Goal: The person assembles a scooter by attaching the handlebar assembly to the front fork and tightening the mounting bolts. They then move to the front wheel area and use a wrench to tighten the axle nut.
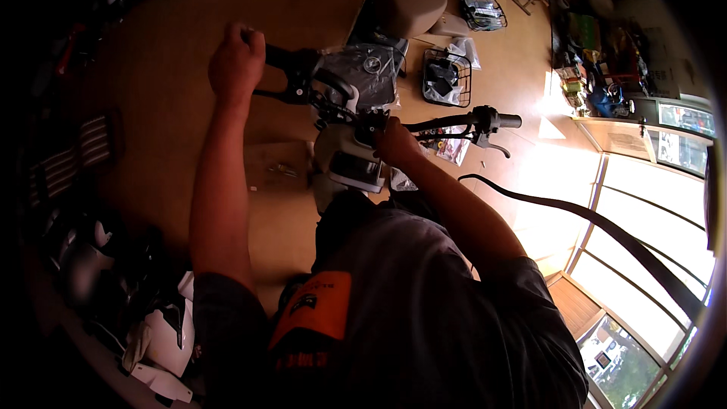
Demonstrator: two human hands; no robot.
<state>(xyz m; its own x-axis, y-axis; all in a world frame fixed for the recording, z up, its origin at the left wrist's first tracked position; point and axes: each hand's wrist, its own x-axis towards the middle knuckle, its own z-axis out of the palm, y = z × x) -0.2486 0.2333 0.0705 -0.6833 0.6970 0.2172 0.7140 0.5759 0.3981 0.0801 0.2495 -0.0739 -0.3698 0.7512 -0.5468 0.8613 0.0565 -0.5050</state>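
Observation:
I look down over a small electric scooter with a beige seat (pixel 409 1). My left hand (pixel 236 60) is closed around the left handlebar grip (pixel 282 59). My right hand (pixel 394 140) rests at the middle of the handlebar, next to the grey dashboard display (pixel 354 167), fingers curled on the bar or a part there. The right handlebar grip (pixel 496 119) with its brake lever (pixel 496 148) sticks out free to the right. A clear plastic wrap (pixel 367 68) covers the part between bars and seat.
A wire basket (pixel 447 79) with bagged parts sits on the wooden floor beside the seat. Shelves of cluttered goods (pixel 606 45) line the upper right. White plastic panels (pixel 163 341) lie at the lower left. A flat cardboard piece with small hardware (pixel 276 170) lies left of the scooter. Bright windows (pixel 651 204) are on the right.

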